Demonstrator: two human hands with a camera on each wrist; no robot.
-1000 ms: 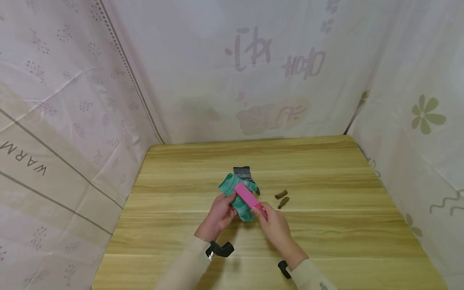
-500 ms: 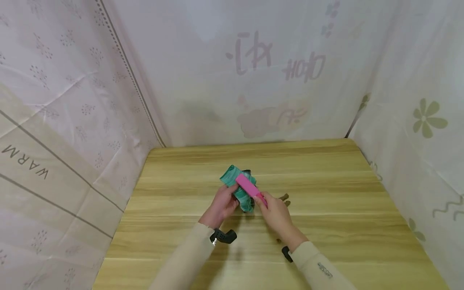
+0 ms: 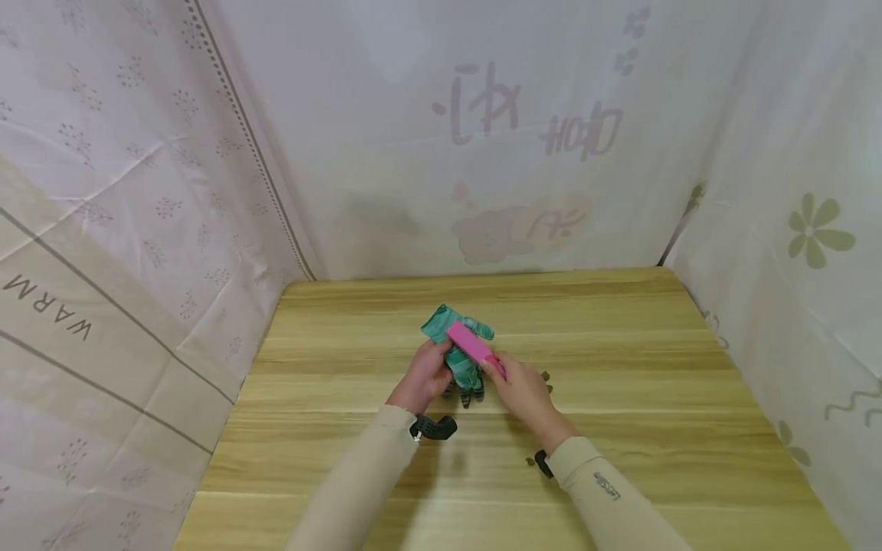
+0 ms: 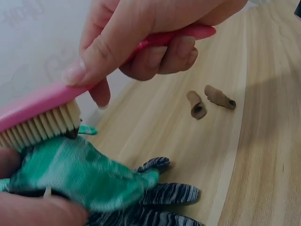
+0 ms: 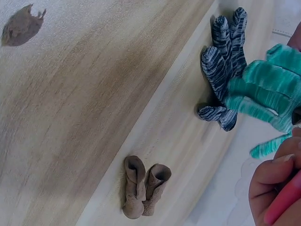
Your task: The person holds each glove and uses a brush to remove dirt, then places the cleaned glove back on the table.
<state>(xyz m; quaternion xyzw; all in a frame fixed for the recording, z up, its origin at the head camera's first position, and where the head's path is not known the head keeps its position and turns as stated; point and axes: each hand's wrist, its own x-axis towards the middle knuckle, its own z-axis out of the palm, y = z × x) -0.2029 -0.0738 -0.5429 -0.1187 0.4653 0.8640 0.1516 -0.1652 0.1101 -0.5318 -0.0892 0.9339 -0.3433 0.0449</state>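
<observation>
My left hand [image 3: 423, 375] grips a green knit glove [image 4: 89, 176] by its near side, holding it above the table. In my right hand [image 3: 524, 392] is a pink-handled brush [image 3: 471, 342], gripped by the handle. Its pale bristles [image 4: 42, 127] lie against the green glove in the left wrist view. A small dark patch [image 4: 71, 133] shows at the bristles' end; what it is I cannot tell. Below the green glove, a black-and-grey striped glove [image 5: 223, 70] rests on the table, partly hidden; its fingers stick out on the near side.
Two small brown rolled tubes [image 5: 146, 186] lie on the wooden table [image 3: 620, 344], right of the gloves and partly behind my right hand in the head view. A flat brown scrap [image 5: 22, 26] lies closer to me. Printed cloth [image 3: 551, 176] hangs around the table.
Both hands have moved away from me with the green glove and brush. The green glove now covers the striped glove's cuff, and the striped fingers have come into view below it.
</observation>
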